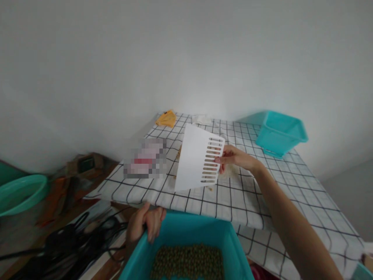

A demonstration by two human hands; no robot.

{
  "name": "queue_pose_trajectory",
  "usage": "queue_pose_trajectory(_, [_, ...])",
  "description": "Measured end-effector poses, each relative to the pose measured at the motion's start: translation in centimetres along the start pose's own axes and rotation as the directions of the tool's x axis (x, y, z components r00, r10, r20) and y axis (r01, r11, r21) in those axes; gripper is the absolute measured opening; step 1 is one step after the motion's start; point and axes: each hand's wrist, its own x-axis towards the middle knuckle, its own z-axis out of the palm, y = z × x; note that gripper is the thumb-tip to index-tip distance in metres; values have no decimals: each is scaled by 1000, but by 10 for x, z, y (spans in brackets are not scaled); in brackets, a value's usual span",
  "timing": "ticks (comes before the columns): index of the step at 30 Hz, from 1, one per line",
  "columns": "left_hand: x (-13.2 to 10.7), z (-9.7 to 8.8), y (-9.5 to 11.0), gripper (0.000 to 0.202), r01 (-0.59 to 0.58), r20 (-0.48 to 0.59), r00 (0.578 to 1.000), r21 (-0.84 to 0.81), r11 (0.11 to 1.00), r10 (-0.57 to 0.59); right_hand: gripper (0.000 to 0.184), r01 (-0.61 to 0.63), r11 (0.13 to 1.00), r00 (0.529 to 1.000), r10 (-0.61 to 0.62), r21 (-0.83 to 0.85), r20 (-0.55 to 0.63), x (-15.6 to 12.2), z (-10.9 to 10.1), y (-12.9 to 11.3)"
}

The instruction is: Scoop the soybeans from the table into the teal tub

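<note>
My right hand [231, 158] pinches the slotted edge of a white plastic sheet [194, 159], which is tilted up over the table. A row of long narrow slots runs along the side I grip; the rest is plain. My left hand [150, 221] is closed over the left back corner of a teal plastic bin [198, 221] below the table's front edge. Inside the bin lies a layer of small round brownish-green beans or pellets [188, 260]. Some pale crumbs [230, 171] on the cloth lie behind my right hand, and the sheet partly hides more bits.
A checked cloth [244, 202] covers the table. On it are a tilted teal basket [279, 134], a yellow cloth [166, 118], a white cloth or tissue [201, 119] and a blurred-out package [145, 159]. Black cables [84, 233] and a green basin [23, 194] lie left.
</note>
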Motion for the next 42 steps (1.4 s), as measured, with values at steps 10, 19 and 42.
queue_pose_trajectory(10, [-5,16,11,79,18,-161,986,-95,995,-33,23,-40,996,993,30,84,116,-1,13,-5])
queue_pose_trajectory(19, [-1,9,9,81,-2,-122,993,-44,999,-3,16,42,999,999,-43,-19,-21,-8,-4,-9])
queue_pose_trajectory(42, [-5,52,-20,77,-54,-129,991,-140,989,36,26,-203,979,951,203,-25,231,-26,-29,-1])
